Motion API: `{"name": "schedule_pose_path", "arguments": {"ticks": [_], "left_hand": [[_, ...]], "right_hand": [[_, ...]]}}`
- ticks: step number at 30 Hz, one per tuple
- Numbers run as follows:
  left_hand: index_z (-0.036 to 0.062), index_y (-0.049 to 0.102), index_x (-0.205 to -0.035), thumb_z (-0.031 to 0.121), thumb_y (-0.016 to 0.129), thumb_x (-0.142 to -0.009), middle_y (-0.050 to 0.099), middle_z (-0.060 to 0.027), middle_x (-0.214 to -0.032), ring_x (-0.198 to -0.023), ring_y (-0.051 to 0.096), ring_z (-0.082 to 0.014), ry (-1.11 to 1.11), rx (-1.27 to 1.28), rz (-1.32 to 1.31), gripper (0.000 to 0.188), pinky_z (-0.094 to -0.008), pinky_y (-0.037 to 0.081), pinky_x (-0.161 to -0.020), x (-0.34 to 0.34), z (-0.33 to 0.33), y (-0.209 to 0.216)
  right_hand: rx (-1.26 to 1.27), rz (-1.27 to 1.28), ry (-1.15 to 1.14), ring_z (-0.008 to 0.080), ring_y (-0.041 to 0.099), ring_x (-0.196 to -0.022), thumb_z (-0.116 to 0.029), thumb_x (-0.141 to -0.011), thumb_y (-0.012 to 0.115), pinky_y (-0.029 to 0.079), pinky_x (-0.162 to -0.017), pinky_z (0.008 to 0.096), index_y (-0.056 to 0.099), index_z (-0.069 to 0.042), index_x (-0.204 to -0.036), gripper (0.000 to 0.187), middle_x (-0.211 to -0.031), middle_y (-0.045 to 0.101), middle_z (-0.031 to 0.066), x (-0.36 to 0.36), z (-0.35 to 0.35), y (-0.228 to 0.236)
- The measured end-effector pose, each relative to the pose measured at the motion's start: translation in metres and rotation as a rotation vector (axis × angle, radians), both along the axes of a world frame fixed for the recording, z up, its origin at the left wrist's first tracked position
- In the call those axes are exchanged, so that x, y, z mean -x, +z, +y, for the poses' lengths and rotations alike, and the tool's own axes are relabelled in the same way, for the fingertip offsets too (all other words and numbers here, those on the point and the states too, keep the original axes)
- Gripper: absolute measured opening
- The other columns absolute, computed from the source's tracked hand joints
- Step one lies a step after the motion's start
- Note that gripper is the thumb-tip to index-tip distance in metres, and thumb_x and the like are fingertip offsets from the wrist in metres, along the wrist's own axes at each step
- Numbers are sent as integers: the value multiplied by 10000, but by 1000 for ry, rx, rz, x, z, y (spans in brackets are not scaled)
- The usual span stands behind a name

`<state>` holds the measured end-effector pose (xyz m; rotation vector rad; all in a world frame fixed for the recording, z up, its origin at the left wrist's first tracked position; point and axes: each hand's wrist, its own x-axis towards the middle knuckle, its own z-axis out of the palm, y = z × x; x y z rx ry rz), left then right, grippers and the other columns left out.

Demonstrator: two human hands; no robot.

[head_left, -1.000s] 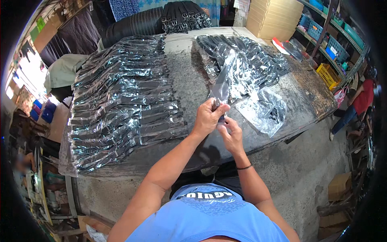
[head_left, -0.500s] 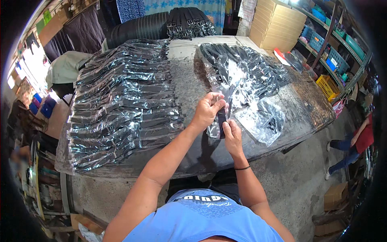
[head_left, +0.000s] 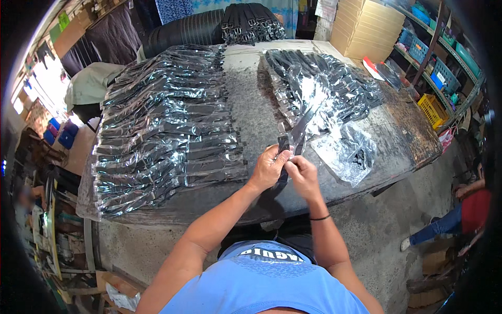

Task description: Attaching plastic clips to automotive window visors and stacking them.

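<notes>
Over the table's near middle, my left hand (head_left: 269,169) is closed around a black belt (head_left: 283,142), whose end stands up past my thumb. Close against it, my right hand (head_left: 304,178) has its fingers curled in a pinch on the same belt. Part of the strap runs up toward the right-hand pile, and another part shows below my hands. Just right of my hands lies a clear plastic bag (head_left: 346,154) with small black pieces inside. Beyond it is a pile of black belts in clear plastic sleeves (head_left: 327,89).
Rows of sleeved black belts (head_left: 167,131) cover the left of the worn table (head_left: 243,89). Loose buckled belts (head_left: 251,23) and a thick black roll (head_left: 183,35) sit behind. Cardboard (head_left: 366,29) stands back right, beside shelves with baskets (head_left: 432,111). A person in red (head_left: 473,209) is at right.
My hands have moved lower and closer together on the belt, and its end now stands up above my left thumb. The person at right has come nearer.
</notes>
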<state>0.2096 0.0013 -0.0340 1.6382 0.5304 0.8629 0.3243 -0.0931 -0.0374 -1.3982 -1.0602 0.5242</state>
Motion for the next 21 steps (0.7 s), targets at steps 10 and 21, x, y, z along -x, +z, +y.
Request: {"name": "schedule_pose_path", "arguments": {"ticks": [10,21], "left_hand": [[21,634,-1063,217,608,-914,656,-148,-974,-868,639,-270,-128,-143,87,248,-348,486,-771,9,-13,16],[25,642,-1005,200,636,-888,660,-137,-841,-778,650,-234,-96,-185,199,210,-364,492,-712,18,-18,20]], "right_hand": [[214,-277,179,89,559,-721,-239,-946,559,450,-663,247,649,26,-912,281,-769,633,28,-35,15,110],[61,-251,165,51,461,-593,-203,-870,662,379,-511,239,648,22,-848,226,-632,542,-8,-26,16,113]]}}
